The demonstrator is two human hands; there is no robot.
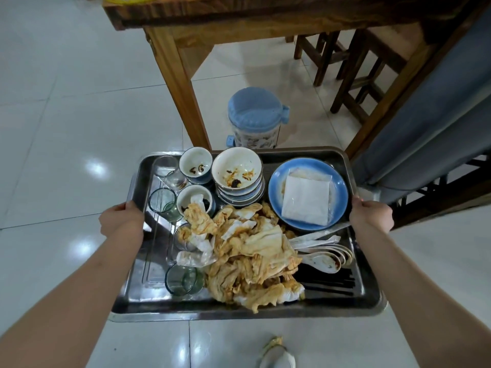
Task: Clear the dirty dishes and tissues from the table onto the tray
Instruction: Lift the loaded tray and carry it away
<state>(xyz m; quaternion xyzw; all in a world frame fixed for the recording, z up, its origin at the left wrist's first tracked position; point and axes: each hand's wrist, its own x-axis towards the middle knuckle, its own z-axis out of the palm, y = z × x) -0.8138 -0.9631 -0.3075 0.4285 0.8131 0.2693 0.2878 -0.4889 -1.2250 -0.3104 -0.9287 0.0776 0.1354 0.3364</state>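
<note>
Left hand & right hand grip opposite rims of loaded tray, mid-frame, fingers curled under, keeping it level w/ stacked bowls.

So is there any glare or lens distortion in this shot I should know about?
Head view: bright ceiling-light glare spots on the glossy floor tiles, left of the left hand; reflections streak the metal tray. Wide-angle distortion bends the table leg and stretches both forearms. Focus is sharp overall.
</note>
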